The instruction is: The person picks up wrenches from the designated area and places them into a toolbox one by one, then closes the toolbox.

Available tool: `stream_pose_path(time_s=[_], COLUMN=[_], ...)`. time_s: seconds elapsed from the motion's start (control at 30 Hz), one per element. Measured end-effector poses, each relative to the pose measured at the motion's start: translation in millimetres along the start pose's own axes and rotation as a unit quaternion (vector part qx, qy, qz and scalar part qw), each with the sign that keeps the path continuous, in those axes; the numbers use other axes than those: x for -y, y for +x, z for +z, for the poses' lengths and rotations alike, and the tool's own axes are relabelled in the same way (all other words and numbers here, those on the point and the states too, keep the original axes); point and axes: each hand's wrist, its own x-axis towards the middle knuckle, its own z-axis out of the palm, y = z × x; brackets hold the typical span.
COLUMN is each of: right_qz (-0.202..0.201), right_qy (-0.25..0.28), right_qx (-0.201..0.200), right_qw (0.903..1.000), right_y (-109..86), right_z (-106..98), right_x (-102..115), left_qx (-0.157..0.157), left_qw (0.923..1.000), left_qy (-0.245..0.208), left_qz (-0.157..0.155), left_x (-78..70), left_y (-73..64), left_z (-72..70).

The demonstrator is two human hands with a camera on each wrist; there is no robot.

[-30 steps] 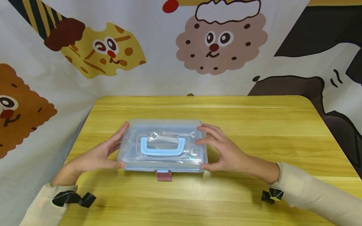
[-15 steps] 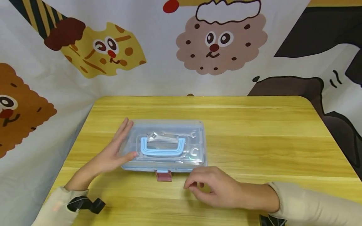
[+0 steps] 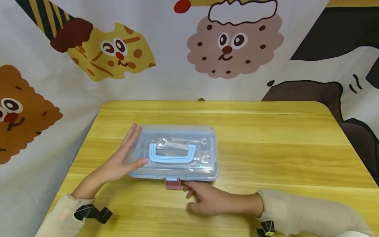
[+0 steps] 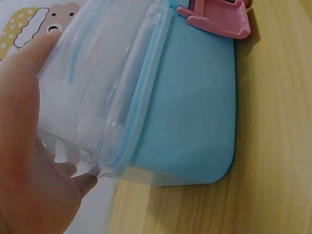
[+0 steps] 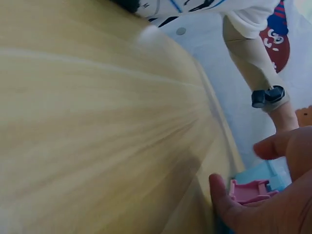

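A toolbox [image 3: 177,168] with a clear lid, light blue base and blue carry handle [image 3: 172,160] lies flat on the table. Under the lid shows a wrench head [image 3: 205,159] among other metal tools. My left hand [image 3: 118,164] holds the box's left end, thumb over the lid and fingers along the end wall. A pink latch [image 3: 173,185] hangs out from the front, tilted down, its inner side showing in the left wrist view. At the latch's right edge is my right hand [image 3: 207,199], index fingertip right beside it, thumb apart and lower fingers loosely bent.
The box rests on a yellow wood-grain table [image 3: 281,148]. Behind and to the left hangs a white curtain [image 3: 168,59] printed with cartoon biscuits. Both sleeves carry a black wrist camera, such as the left wrist camera [image 3: 93,213].
My right hand has let go of the box's right end and come down and left to the latch. My left thumb has moved from the front corner onto the lid.
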Motion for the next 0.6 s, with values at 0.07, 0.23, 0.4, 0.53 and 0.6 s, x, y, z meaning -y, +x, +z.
stream_pose_path(time_s=[0.07,0.23,0.4,0.53,0.6], right_qz=[0.019,0.033,0.009,-0.021,-0.026], right_qy=[0.059,0.226,0.400,0.427,0.426], right_qx=[-0.003,0.006,0.054,0.058,0.050], right_qw=[0.9980,0.9735,0.9148,0.9023,0.9029], right_y=[3.4,8.1,13.5,17.7,19.2], right_z=[2.0,6.8,13.5,19.3,21.6], right_x=[-3.1,-6.4,-9.6,-10.3,-9.6], left_qx=[0.001,0.002,0.001,0.002,0.002], left_qw=[1.0000,1.0000,1.0000,1.0000,1.0000], left_qy=[0.000,-0.005,-0.007,-0.007,-0.008], left_qz=[-0.001,-0.002,-0.002,-0.002,-0.001], left_x=[0.2,0.4,0.4,0.0,-0.2], left_y=[0.5,0.4,0.3,0.9,1.0], left_z=[0.2,-0.3,-0.3,0.1,0.1])
